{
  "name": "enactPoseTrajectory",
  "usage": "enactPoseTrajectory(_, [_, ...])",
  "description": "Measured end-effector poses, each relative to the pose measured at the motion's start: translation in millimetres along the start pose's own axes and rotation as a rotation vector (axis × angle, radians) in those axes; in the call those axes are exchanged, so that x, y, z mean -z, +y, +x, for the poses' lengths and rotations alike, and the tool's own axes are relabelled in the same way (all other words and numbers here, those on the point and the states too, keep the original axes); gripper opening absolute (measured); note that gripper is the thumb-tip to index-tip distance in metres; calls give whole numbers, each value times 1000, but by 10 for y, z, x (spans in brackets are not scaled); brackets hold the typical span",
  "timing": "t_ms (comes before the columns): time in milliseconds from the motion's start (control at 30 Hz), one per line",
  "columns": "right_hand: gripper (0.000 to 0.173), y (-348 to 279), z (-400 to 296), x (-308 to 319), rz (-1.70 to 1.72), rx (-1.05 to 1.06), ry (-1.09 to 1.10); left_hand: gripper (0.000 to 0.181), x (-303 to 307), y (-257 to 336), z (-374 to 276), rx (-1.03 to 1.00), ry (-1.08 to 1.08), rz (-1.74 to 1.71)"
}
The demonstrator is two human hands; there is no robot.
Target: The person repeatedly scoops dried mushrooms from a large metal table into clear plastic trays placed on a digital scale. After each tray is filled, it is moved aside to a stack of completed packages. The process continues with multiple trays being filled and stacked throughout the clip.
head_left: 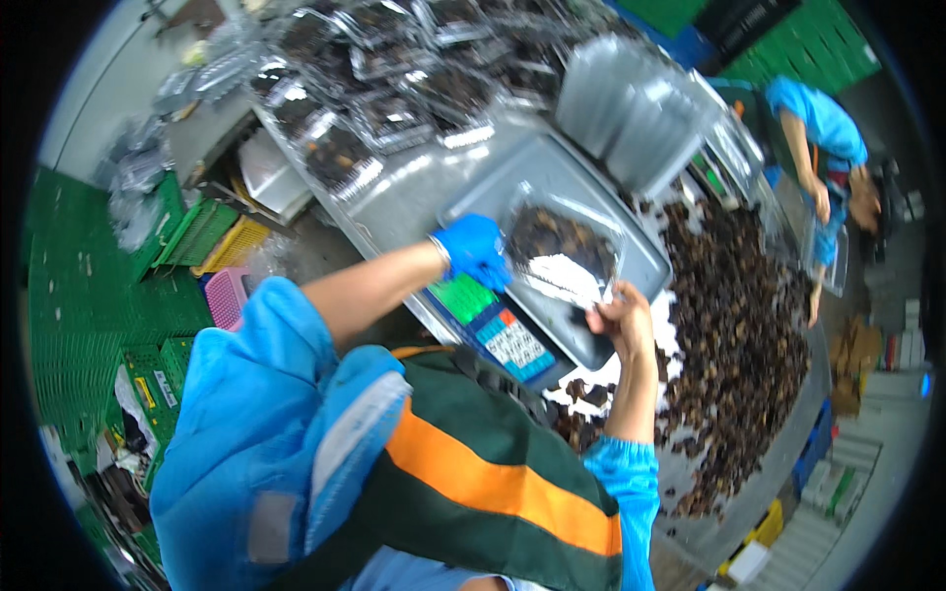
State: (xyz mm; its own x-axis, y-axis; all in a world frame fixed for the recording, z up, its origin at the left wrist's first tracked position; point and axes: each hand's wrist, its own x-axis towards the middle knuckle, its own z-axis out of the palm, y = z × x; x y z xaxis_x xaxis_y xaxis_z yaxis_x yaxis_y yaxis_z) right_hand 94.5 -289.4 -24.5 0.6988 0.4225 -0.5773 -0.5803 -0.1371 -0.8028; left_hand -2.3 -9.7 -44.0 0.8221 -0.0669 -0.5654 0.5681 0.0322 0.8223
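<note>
A clear plastic clamshell box (pixel 565 240) filled with dark brown dried pieces, perhaps wood-ear fungus, is over the grey tray (pixel 565 173) of a weighing scale. My right hand (pixel 627 318), bare, pinches the box's near right corner between thumb and fingers. At the box's left edge is my left hand (pixel 477 251) in a blue glove, its fingers curled; blur hides whether they grip the edge. Just below that glove are the scale's green display (pixel 464 297) and its keypad (pixel 515 346).
Loose dark pieces (pixel 732 354) are heaped along the right of the metal table (pixel 414 177). Filled clamshells (pixel 392 114) crowd its far end. Nested empty clear containers (pixel 635 111) stand behind the scale. A co-worker (pixel 813 140) in blue sleeves stands across the table. Green crates (pixel 81 266) line the left.
</note>
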Motion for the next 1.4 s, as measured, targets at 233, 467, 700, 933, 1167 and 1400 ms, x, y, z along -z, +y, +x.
enactPoseTrajectory(233, [25, -42, -25, -94, -39, 135, -93, 17, 62, -41, -193, -238, 87, -168])
enactPoseTrajectory(467, [34, -364, -296, -761, 16, 168, -411, 33, 412, 92, -682, -366, -14, -666])
enactPoseTrajectory(700, [21, -261, -328, -717, -88, 252, -340, 64, 2459, 1710, -437, -923, 143, -1126])
enactPoseTrajectory(933, [22, 246, -771, -352, -37, 189, -180, 83, 1836, 2295, 806, -874, 594, 389])
enactPoseTrajectory(1167, [26, 468, -1253, -127, 54, 117, 60, 66, -49, 2423, 1960, -841, 371, 1679])
enactPoseTrajectory(1400, [24, 766, -1512, 79, 132, 137, 243, 5, -245, 2648, 2498, -1111, 577, 1616])
